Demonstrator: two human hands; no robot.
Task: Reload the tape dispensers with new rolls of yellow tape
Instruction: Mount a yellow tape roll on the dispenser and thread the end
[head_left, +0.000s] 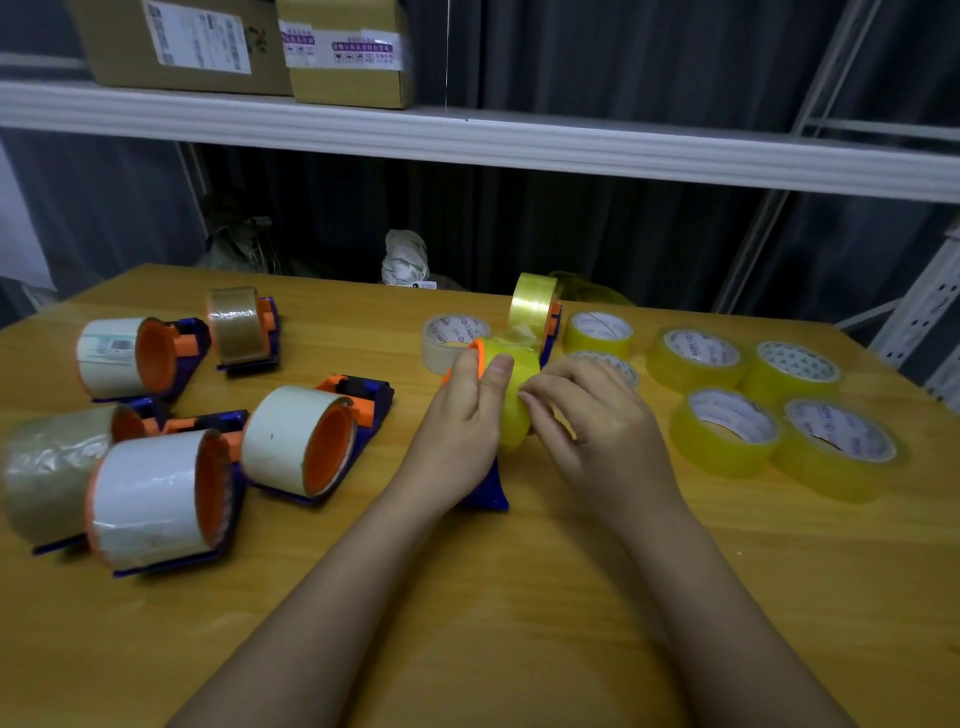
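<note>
At frame centre, a yellow tape roll (514, 400) mounted on a blue dispenser (485, 491) is gripped by the left hand (462, 415), thumb curled over its top. The right hand (592, 410) is seen with fingertips drawn together at the roll's face; what is pinched cannot be told. Printed cores on spare yellow rolls (727, 431) at right are illegible. Labels on cardboard boxes (244, 47), upper left, are blurred. The dispenser is largely hidden by the hands.

Smooth wood-grain table top (519, 597) with a soft sheen, glossy translucent yellow tape rolls (724, 431) at the right, matt blue and orange plastic dispensers (358, 400) at the left, brown cardboard boxes (348, 52) on the far white shelf (519, 140).
</note>
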